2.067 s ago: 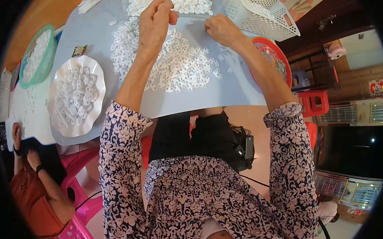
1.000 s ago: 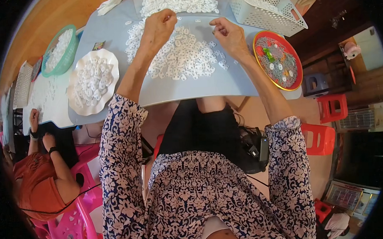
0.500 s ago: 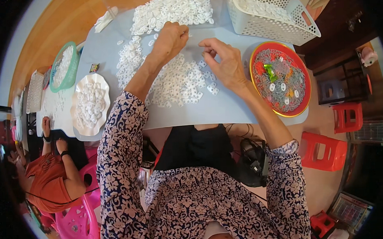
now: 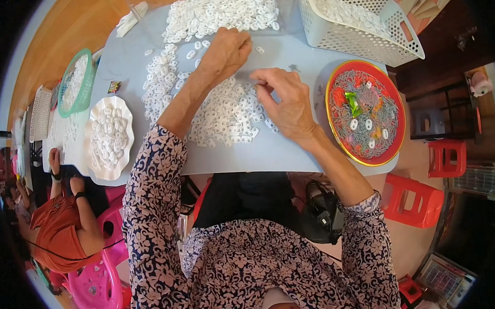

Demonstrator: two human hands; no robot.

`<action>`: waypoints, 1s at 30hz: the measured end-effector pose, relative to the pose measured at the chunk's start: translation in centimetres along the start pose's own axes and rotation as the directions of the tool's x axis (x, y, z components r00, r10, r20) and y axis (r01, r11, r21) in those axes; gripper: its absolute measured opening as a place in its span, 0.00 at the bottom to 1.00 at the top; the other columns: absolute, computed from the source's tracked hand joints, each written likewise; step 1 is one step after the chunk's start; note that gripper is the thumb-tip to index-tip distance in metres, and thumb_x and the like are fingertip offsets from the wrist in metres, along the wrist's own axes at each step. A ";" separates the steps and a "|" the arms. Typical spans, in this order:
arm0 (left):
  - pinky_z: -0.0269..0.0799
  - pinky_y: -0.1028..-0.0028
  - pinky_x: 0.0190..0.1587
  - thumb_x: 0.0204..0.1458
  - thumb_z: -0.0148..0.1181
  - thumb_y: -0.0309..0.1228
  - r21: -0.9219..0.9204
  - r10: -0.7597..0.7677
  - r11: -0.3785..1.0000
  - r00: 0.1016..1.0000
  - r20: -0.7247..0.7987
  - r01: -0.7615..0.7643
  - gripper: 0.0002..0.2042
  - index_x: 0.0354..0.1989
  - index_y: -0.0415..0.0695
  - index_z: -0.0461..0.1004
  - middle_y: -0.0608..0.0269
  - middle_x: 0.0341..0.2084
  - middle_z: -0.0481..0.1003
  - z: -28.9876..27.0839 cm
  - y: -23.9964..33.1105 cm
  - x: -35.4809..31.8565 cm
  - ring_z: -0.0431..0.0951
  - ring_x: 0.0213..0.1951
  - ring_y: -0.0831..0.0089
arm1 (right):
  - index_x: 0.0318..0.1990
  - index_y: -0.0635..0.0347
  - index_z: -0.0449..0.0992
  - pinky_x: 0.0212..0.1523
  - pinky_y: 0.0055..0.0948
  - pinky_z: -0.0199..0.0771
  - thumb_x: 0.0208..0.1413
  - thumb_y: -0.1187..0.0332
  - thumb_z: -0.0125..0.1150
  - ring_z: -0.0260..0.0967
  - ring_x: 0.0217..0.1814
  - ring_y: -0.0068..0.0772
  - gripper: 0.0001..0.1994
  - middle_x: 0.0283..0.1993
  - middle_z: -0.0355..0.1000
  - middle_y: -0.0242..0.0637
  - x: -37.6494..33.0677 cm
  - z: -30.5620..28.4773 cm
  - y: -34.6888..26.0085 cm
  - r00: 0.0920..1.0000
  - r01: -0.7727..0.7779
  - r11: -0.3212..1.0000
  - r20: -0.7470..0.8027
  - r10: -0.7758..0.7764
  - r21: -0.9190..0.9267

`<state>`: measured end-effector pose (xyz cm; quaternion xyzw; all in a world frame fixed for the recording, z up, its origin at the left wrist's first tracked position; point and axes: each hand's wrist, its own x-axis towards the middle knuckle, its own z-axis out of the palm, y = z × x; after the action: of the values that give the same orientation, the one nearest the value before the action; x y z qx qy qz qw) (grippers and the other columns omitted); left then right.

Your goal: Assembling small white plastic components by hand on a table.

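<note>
Head view, looking down on a pale blue worktop [image 4: 291,153]. Left hand [image 4: 226,51] rests knuckles-up at the near edge of the far heap of small white plastic rings [image 4: 220,11], fingers curled under; whether it holds a piece cannot be told. Right hand [image 4: 286,101] lies just beside the near heap of white rings [image 4: 224,114], thumb and forefinger pinched together at their tips; the piece between them, if any, is too small to make out. The two hands are near each other, not touching.

Right of the right hand: round red tray [image 4: 332,86] with a yellow rim, holding grey bits, a few white rings and a green scrap. Beyond it: white perforated basket [image 4: 358,41], part-filled with white pieces. Left side: scalloped white plate [image 4: 92,160] heaped with rings, green basket [image 4: 65,101] farther off. A co-worker in an orange shirt [image 4: 56,232] sits at the lower left edge.
</note>
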<state>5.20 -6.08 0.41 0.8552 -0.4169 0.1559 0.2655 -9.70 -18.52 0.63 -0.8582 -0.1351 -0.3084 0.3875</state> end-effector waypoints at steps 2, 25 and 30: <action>0.65 0.64 0.40 0.48 0.53 0.28 0.047 0.133 0.989 0.981 0.138 -0.141 0.06 0.21 0.42 0.72 0.57 0.26 0.72 -0.4 1.3 0.5 0.71 0.30 0.59 | 0.35 0.58 0.73 0.37 0.35 0.61 0.43 0.79 0.58 0.70 0.34 0.38 0.09 0.30 0.72 0.35 -0.2 0.0 -0.1 1.000 -0.030 0.998 0.002 0.030 0.054; 0.60 0.64 0.23 0.50 0.48 0.25 -0.257 -0.114 0.956 0.987 0.112 0.139 0.08 0.23 0.34 0.66 0.45 0.16 0.65 -2.1 -0.5 -1.2 0.63 0.18 0.60 | 0.37 0.62 0.76 0.32 0.21 0.70 0.48 0.77 0.60 0.71 0.28 0.20 0.08 0.29 0.75 0.31 2.3 0.2 0.3 0.934 -0.304 0.919 -0.110 0.339 0.250; 0.69 0.59 0.34 0.48 0.52 0.28 -0.216 -0.059 0.968 0.956 0.286 0.124 0.08 0.26 0.35 0.72 0.43 0.25 0.73 -3.3 0.1 -0.7 0.73 0.29 0.48 | 0.37 0.64 0.77 0.32 0.18 0.70 0.51 0.75 0.60 0.68 0.28 0.16 0.06 0.29 0.74 0.28 4.6 0.6 1.4 0.856 -0.395 0.781 -0.115 0.504 0.485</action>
<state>4.55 -3.73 2.80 0.8503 -0.4248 -0.0278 0.3094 -5.21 -19.04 2.45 -0.7102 0.0556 -0.2675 0.6488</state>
